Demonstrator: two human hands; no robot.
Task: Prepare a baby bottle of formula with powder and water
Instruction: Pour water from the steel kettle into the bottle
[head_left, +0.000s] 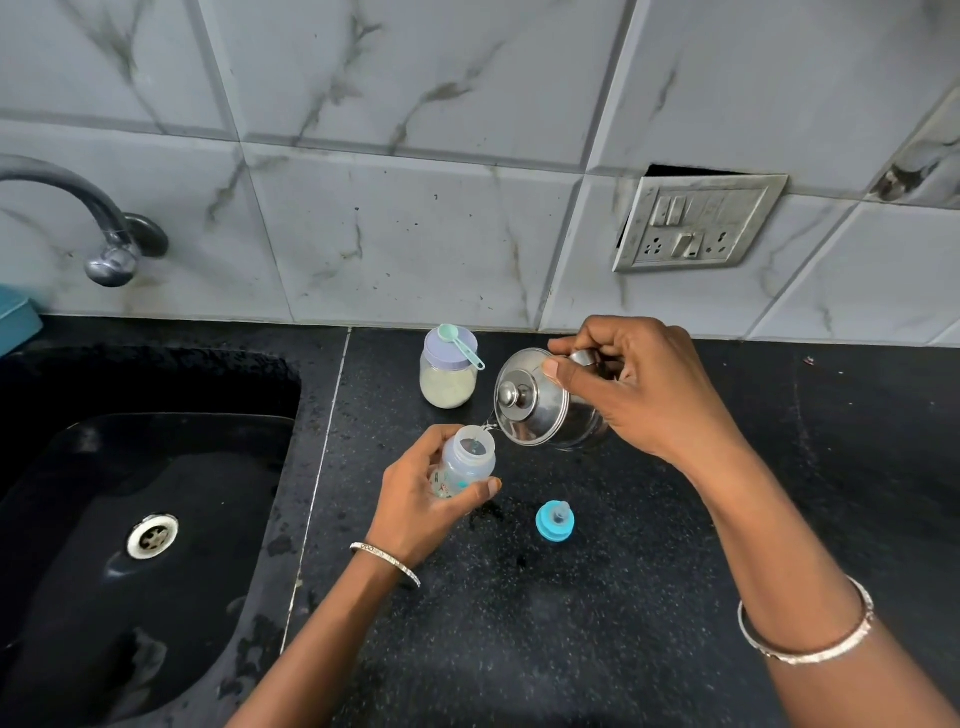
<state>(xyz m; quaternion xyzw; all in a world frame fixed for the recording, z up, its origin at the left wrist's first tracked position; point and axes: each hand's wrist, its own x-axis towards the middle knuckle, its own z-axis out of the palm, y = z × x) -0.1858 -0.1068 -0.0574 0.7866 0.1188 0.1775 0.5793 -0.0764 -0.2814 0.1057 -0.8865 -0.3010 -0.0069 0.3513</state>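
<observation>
My left hand grips a clear, uncapped baby bottle just above the black counter. My right hand holds a small steel kettle tipped to the left, thumb pressed on its lid, spout over the bottle's mouth. A thin stream of water runs into the bottle. Behind them stands a jar of pale powder with a lilac lid and a green scoop lying on top. The bottle's blue cap with its teat sits on the counter to the right of the bottle.
A black sink with a steel drain lies to the left, a tap on the tiled wall above it. A switch and socket plate hangs on the wall at the right. The speckled counter stretches toward me.
</observation>
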